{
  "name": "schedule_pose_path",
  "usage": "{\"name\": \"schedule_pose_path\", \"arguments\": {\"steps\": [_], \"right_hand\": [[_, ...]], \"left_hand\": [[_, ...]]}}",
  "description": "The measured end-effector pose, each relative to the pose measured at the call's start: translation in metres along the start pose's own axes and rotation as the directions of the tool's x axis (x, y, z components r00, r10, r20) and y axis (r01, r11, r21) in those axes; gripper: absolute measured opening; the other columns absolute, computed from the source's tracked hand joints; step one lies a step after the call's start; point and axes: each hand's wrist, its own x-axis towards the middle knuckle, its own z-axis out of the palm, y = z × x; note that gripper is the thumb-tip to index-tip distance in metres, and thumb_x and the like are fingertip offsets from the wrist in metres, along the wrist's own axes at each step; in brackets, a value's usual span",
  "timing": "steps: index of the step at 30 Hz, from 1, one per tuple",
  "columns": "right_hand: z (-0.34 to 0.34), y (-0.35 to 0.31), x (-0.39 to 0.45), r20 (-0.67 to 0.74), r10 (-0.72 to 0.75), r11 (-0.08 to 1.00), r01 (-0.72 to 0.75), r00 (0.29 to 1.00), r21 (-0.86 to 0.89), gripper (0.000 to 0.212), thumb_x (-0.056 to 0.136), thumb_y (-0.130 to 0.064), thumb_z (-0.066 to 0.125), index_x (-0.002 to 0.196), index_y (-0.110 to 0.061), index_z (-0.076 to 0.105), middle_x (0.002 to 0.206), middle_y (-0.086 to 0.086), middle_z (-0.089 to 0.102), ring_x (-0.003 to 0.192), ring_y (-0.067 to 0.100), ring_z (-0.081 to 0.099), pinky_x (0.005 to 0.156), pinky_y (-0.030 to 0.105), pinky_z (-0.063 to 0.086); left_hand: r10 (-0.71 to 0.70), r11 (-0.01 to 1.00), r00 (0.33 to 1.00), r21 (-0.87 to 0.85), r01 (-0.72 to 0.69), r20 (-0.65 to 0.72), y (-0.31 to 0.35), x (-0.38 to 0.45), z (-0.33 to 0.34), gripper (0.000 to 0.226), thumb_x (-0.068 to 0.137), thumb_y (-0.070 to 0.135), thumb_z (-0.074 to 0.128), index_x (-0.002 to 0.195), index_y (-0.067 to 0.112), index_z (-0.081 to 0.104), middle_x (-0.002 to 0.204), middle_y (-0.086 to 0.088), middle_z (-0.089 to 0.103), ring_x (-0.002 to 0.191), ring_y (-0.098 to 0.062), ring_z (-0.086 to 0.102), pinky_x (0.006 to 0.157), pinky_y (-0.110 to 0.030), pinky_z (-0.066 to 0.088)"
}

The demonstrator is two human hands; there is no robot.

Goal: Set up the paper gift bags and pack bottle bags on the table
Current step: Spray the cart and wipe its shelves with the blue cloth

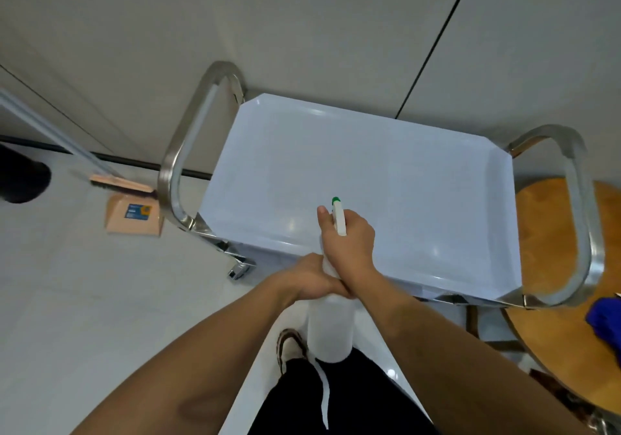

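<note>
Head view: a person is standing at a steel cart (174, 165) and looking down on its white tray (386, 172), which is lying bare. The right hand (349, 243) is curling round the head of a spray bottle (331, 327), with the green nozzle (336, 200) pointing out over the tray and the thumb sticking up beside it. The left hand (311, 278) is gripping the bottle's neck just under the right wrist, so the 2 forearms are crossing. The bottle's white body is hanging below both hands, in front of the tray's near edge.

No gift bags and no bottle bags are showing anywhere in this view, so the task's own things are out of sight. My reading is that the surface is being sprayed clean ahead of any bag work, which puts the job at its very start. The next move probably calls for a squeeze of the trigger, then a wipe; the blue cloth (605, 320) on the wooden table (551, 233) at the right may be serving for that.

The tray is sitting between 2 looped steel handles, left and right, and its raised rim is running round all 4 sides. A wall is standing just behind the far edge. To the left, a dustpan (134, 214) and brush are lying on the floor near the cart's leg, so that side is tighter for stepping than the floor nearer the person.
</note>
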Motion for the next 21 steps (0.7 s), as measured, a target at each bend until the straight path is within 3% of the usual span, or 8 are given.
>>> {"name": "schedule_pose_path", "arguments": {"steps": [4,6,10,12,15,18,21], "right_hand": [[0.029,-0.006,0.011,0.178,-0.069,0.997,0.072,0.982,-0.010,0.047,0.096,-0.038,0.064,0.058,-0.016,0.048,0.051,-0.006,0.046,0.049,0.011,0.043,0.055,0.030,0.036],[0.043,-0.009,0.013,0.197,-0.074,0.997,0.075,0.978,0.002,0.047,0.096,-0.041,0.064,0.058,-0.018,0.049,0.050,-0.007,0.046,0.049,0.010,0.044,0.054,0.029,0.036],[0.062,-0.023,0.022,0.303,-0.035,0.999,0.025,0.952,0.036,0.038,0.095,-0.045,0.065,0.065,-0.026,0.051,0.060,-0.008,0.053,0.055,0.006,0.050,0.051,0.013,0.032],[0.069,-0.029,0.028,0.361,-0.051,0.999,0.048,0.931,0.019,0.042,0.096,-0.044,0.064,0.062,-0.026,0.048,0.057,-0.007,0.050,0.051,0.007,0.047,0.046,0.010,0.033],[0.077,-0.034,0.028,0.347,-0.079,0.996,0.086,0.934,-0.004,0.042,0.096,-0.047,0.063,0.063,-0.024,0.052,0.058,-0.006,0.052,0.049,0.007,0.047,0.046,0.009,0.033],[0.083,-0.037,0.027,0.356,-0.054,0.998,0.044,0.933,0.037,0.039,0.093,-0.051,0.064,0.079,-0.015,0.064,0.071,0.000,0.063,0.059,0.010,0.054,0.053,0.015,0.034],[0.080,-0.036,0.026,0.316,0.007,1.000,-0.012,0.949,0.015,0.043,0.095,-0.053,0.060,0.070,-0.018,0.057,0.062,-0.004,0.055,0.054,0.009,0.050,0.050,0.017,0.031]], "left_hand": [[-0.079,0.995,0.992,-0.075,0.072,-0.101,-0.019,-0.002,-0.019,0.046,0.070,0.034,0.088,0.112,0.031,0.070,0.108,0.011,0.073,0.105,-0.008,0.064,0.097,-0.032,0.053],[-0.103,0.993,0.984,-0.078,0.092,-0.143,-0.026,-0.002,-0.029,0.043,0.070,0.032,0.088,0.108,0.035,0.069,0.109,0.012,0.072,0.106,-0.008,0.063,0.096,-0.032,0.053],[-0.160,0.981,0.975,-0.134,0.139,-0.157,-0.027,-0.004,-0.052,0.033,0.074,0.030,0.087,0.096,0.037,0.065,0.099,0.016,0.069,0.097,-0.002,0.062,0.084,-0.024,0.053],[-0.185,0.976,0.964,-0.148,0.158,-0.193,-0.030,-0.004,-0.058,0.037,0.070,0.034,0.088,0.101,0.035,0.067,0.099,0.014,0.071,0.097,-0.006,0.065,0.089,-0.030,0.056],[-0.197,0.974,0.955,-0.156,0.164,-0.222,-0.033,-0.008,-0.065,0.047,0.065,0.035,0.088,0.108,0.030,0.069,0.102,0.009,0.074,0.103,-0.010,0.067,0.098,-0.039,0.055],[-0.215,0.970,0.957,-0.154,0.187,-0.195,-0.035,-0.011,-0.072,0.053,0.065,0.036,0.087,0.114,0.030,0.068,0.106,0.008,0.074,0.106,-0.012,0.066,0.097,-0.040,0.056],[-0.219,0.974,0.960,-0.095,0.205,-0.175,-0.036,-0.008,-0.075,0.059,0.062,0.037,0.089,0.116,0.031,0.066,0.113,0.009,0.071,0.111,-0.013,0.063,0.100,-0.039,0.053]]}}
